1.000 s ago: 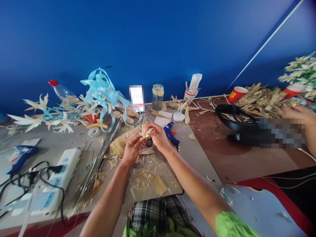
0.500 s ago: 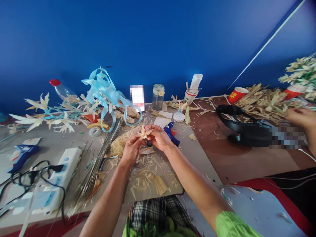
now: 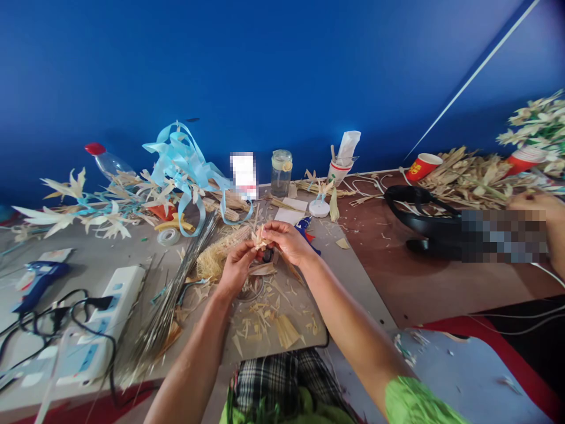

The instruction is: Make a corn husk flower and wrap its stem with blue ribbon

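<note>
Above the middle of the table, a small corn husk flower (image 3: 259,237) is pinched between both hands. My left hand (image 3: 239,262) grips it from below at its base, fingers closed. From the upper right, my right hand (image 3: 286,240) has thumb and fingers closed on its petals, partly hiding them. Beneath my hands lie husk scraps (image 3: 260,315) and a larger husk piece (image 3: 288,331). A blue glue gun (image 3: 304,227) lies just behind my right hand. Left of my left hand are a tangle of pale fibre (image 3: 209,263) and a bundle of thin wires (image 3: 180,268).
Husk flowers with blue ribbon (image 3: 176,156) fill the back left. A power strip (image 3: 112,312) with black cords and another glue gun (image 3: 42,280) are at left. At the back stand a jar (image 3: 281,174) and a paper cup (image 3: 339,172). Another person's hand (image 3: 536,206) is at far right.
The flower's petals, spread out before, are now gathered between my fingers. My right hand has shifted slightly over them. The view has moved a little.
</note>
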The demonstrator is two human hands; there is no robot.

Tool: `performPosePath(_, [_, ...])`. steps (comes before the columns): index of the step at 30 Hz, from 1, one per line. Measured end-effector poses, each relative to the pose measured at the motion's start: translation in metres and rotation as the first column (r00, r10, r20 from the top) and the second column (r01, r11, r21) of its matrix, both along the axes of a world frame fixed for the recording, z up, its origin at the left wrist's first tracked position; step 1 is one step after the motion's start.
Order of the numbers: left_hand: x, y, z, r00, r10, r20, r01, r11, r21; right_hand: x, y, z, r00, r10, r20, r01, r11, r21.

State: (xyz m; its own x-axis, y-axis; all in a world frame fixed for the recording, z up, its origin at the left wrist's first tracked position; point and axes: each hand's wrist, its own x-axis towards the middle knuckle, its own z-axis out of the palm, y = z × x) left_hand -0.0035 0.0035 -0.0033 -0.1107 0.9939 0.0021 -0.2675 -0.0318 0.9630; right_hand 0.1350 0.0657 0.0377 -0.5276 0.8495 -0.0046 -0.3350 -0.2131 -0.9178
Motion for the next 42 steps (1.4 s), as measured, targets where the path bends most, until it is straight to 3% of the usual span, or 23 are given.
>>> performPosePath(7, [0.003,-0.004,0.016,0.977,-0.086,-0.193,0.103,0.991,0.08,-0.004,0.0,-0.003,0.985,-0.15,0.086,0.139,0.983,0.116])
performPosePath(13, [0.003,-0.004,0.015,0.91,0.126,-0.396,-0.088,0.99,0.113,-0.007,0.0,-0.009,0.965,-0.178,0.19,0.132,0.964,0.232])
performPosePath(18, [0.002,-0.004,0.016,0.883,0.165,-0.44,-0.111,0.983,0.147,-0.005,0.002,-0.005,0.97,-0.203,0.134,0.188,0.975,0.117])
performPosePath(22, [0.002,-0.006,0.02,0.865,0.183,-0.468,-0.106,0.977,0.186,-0.001,0.007,-0.002,0.945,-0.325,0.046,0.326,0.945,-0.025])
performPosePath(25, [0.003,-0.006,0.019,0.856,0.204,-0.475,-0.119,0.972,0.204,-0.001,0.009,-0.002,0.932,-0.36,0.047,0.363,0.93,-0.063])
performPosePath(33, [0.007,-0.007,0.015,0.837,0.155,-0.525,-0.054,0.978,0.203,-0.008,0.002,-0.004,0.935,-0.34,0.095,0.347,0.936,-0.063])
performPosePath(42, [0.005,-0.003,0.014,0.859,0.154,-0.489,-0.076,0.982,0.175,-0.01,-0.003,-0.001,0.938,-0.335,0.087,0.332,0.942,0.04])
